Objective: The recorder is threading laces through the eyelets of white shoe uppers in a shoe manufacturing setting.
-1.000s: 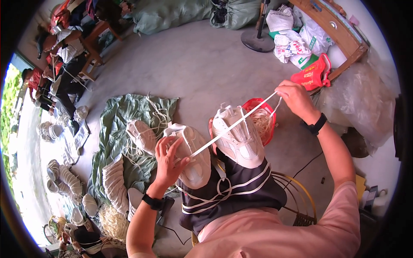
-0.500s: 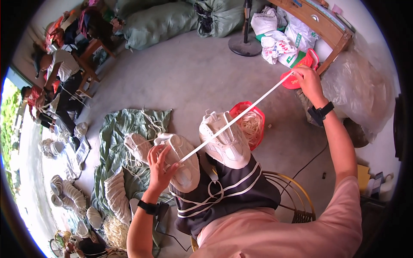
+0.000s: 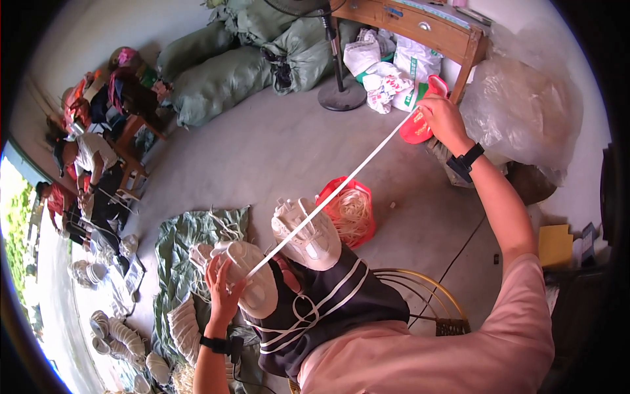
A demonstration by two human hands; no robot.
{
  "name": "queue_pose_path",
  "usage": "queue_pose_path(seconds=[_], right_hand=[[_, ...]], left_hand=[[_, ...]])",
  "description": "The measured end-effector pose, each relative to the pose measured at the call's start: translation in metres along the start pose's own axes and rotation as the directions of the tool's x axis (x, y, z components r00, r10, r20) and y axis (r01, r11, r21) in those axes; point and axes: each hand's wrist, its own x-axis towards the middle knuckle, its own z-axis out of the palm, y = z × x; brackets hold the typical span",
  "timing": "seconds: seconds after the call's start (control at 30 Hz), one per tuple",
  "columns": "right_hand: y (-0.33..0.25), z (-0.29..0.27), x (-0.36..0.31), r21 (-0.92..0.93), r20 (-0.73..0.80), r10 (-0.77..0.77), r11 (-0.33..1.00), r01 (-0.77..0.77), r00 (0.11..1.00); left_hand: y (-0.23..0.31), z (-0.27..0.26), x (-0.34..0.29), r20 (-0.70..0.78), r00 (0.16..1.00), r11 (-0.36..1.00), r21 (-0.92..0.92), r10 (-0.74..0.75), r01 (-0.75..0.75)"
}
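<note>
A flat white shoelace [image 3: 328, 198] is pulled straight between my two hands. Its far end is pinched in the closed fingers of my right hand [image 3: 446, 123], raised at arm's length to the far right. My left hand [image 3: 222, 292] grips a white shoe [image 3: 252, 282] on my lap, the thumb where the lace meets it; part of that shoe is hidden by the fingers. Beside it, toward the right, a second white shoe [image 3: 314, 243] rests on my dark trousers. Loose white laces [image 3: 303, 307] lie over the trousers. A red basket [image 3: 369, 226] holding a heap of laces stands beyond the shoes.
Green sheeting [image 3: 172, 243] with more shoes lies to the left, near stacked shoes [image 3: 128, 336]. Big green sacks [image 3: 220, 82], a fan stand [image 3: 341, 98], a wooden desk [image 3: 400, 21] and a plastic bag [image 3: 518, 111] line the back. Other people [image 3: 95, 161] sit far left.
The view has swung, so my hands, the shoes and the basket appear farther left. The lace stays taut between my hands, with both hands holding as before.
</note>
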Motion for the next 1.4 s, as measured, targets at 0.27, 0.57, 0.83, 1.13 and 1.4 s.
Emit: queue_pose_path(seconds=[0.27, 0.57, 0.83, 1.13, 1.4], right_hand=[[0.029, -0.028, 0.009, -0.03, -0.046, 0.043, 0.999, -0.044, 0.998], [0.014, 0.029, 0.049, -0.181, 0.004, 0.193, 0.965, -0.189, 0.981], [-0.01, 0.093, 0.082, -0.163, -0.04, 0.344, 0.924, -0.346, 0.938], [-0.019, 0.125, 0.108, -0.129, -0.156, 0.33, 0.927, -0.351, 0.931], [-0.021, 0.148, 0.126, -0.087, -0.148, 0.383, 0.913, -0.397, 0.912]], left_hand=[[0.018, -0.009, 0.009, 0.009, 1.0, 0.998, 0.063, 0.029, -0.029], [-0.053, 0.007, 0.085, 0.026, 0.999, 0.999, 0.028, 0.03, -0.03], [-0.111, -0.004, 0.122, 0.07, 0.998, 1.0, -0.006, 0.0, 0.001], [-0.149, -0.004, 0.141, 0.039, 0.999, 0.994, -0.108, 0.008, -0.003], [-0.162, 0.004, 0.156, 0.035, 0.999, 0.988, -0.152, 0.025, -0.02]])
